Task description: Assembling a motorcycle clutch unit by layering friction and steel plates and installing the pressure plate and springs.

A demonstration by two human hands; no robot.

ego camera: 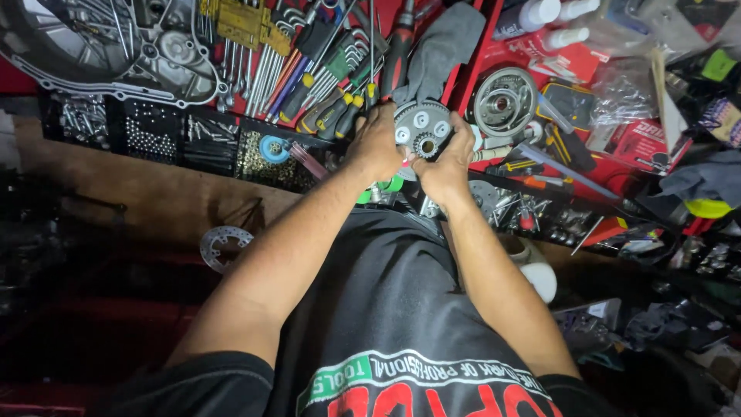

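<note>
Head view: a round grey clutch gear assembly (422,129) is held up between both hands above the open tool drawers. The left hand (376,145) is wrapped on its left edge, the right hand (448,161) on its lower right edge, thumbs pressed near the small centre gear; both hands closed on the part. A grey glove (441,48) is seen just behind it, screwdrivers (333,112) to its left, a second round metal part (504,101) to its right in the red tray (494,54). Trays of screws (147,135) are laid at far left; a brake disc (222,247) is seen low left
</note>
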